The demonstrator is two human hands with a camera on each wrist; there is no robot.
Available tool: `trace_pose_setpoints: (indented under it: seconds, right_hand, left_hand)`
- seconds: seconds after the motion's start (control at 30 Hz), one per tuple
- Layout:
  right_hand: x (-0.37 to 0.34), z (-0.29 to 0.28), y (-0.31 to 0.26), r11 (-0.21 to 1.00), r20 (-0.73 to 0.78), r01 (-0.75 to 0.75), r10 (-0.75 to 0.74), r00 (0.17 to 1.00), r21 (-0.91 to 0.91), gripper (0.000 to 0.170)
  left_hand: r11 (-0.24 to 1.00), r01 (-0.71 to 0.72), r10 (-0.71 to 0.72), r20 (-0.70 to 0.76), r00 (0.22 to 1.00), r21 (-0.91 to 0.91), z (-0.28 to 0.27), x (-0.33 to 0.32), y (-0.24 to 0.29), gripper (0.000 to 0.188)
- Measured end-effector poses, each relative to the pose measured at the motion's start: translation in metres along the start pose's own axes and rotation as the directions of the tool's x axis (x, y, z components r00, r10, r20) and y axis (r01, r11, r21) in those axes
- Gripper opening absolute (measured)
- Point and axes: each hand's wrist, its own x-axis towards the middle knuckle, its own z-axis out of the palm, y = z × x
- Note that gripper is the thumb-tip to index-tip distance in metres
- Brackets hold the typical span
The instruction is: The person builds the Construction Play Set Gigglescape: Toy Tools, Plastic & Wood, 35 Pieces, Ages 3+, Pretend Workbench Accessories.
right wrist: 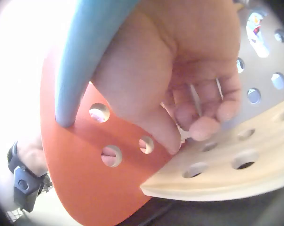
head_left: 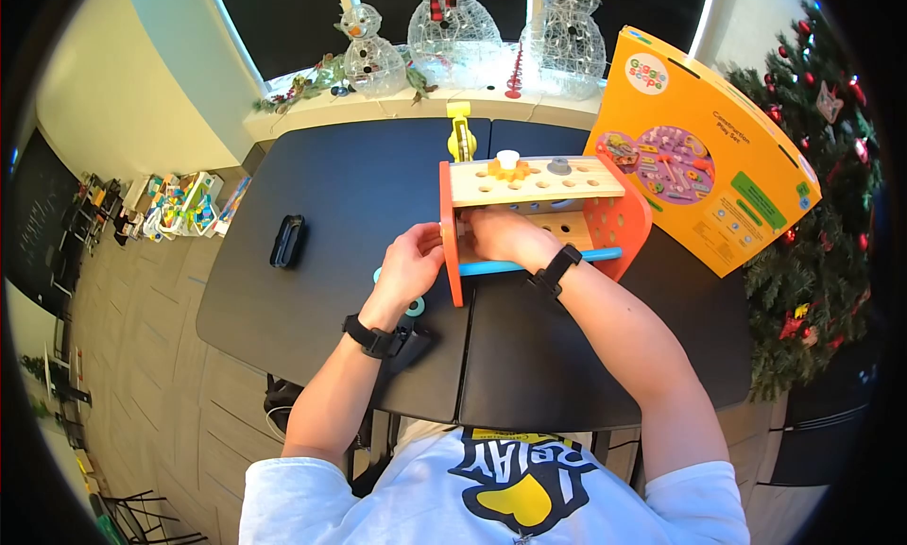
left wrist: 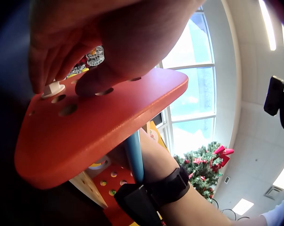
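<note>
A wooden toy workbench with red-orange end panels stands before me. My left hand is outside its left end panel. There the fingertips sit right at a white bolt head, and the thumb rests on the panel near its holes. My right hand reaches inside, under the top board and past the blue bar. Its thumb and curled fingertips pinch a small white piece by the panel's inner face; most of that piece is hidden.
On the top board are an orange gear with a white bolt and a grey piece. Behind stands a yellow toy. A tall orange box leans at right. A black case and teal rings lie at left.
</note>
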Motion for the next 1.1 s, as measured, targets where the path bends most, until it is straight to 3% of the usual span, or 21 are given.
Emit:
trace_pose_setpoints:
  seconds: [0.1,0.2,0.3,0.5,0.7,0.8,0.9,1.0,1.1]
  right_hand:
    - [-0.003,-0.001,-0.005,0.999,-0.006,-0.024,0.023,1.000,-0.034,0.036]
    - [-0.012,-0.011,-0.015,0.995,-0.176,0.057,-0.041,0.984,0.087,0.036]
    - [-0.014,-0.018,-0.017,0.979,-0.117,0.042,-0.019,0.993,0.198,0.036]
    - [-0.004,-0.004,-0.004,0.993,-0.152,0.079,-0.065,0.986,0.091,0.034]
    - [-0.007,-0.008,-0.007,0.999,0.030,-0.034,0.033,0.999,0.016,0.041]
    - [-0.008,-0.012,-0.014,0.998,0.031,-0.056,0.057,0.998,-0.027,0.044]
    - [-0.013,-0.018,-0.019,0.990,-0.084,0.001,0.011,0.996,0.139,0.044]
    - [-0.009,-0.015,-0.013,0.967,-0.038,-0.026,0.037,0.999,0.253,0.044]
    - [0.008,0.003,0.010,0.989,-0.061,0.083,-0.076,0.995,0.123,0.041]
  left_hand:
    - [0.999,0.026,-0.027,0.010,1.000,0.037,-0.001,0.003,0.001,0.039]
    - [1.000,0.021,-0.021,-0.010,1.000,0.013,0.001,-0.002,0.005,0.039]
    - [1.000,0.015,-0.015,-0.003,1.000,0.019,0.000,0.001,0.001,0.039]
    - [1.000,0.023,-0.023,-0.015,1.000,0.015,0.002,0.001,0.001,0.040]
    - [0.999,0.009,-0.008,-0.012,1.000,0.052,0.000,0.004,-0.003,0.039]
    - [0.999,0.016,-0.016,-0.017,1.000,0.050,0.001,0.004,-0.003,0.039]
    - [0.999,-0.004,0.005,-0.026,1.000,0.049,0.001,0.007,-0.009,0.039]
    - [0.998,-0.004,0.006,-0.026,1.000,0.055,0.001,0.007,-0.008,0.039]
    - [0.998,-0.008,0.010,-0.029,1.000,0.062,0.001,0.009,-0.011,0.039]
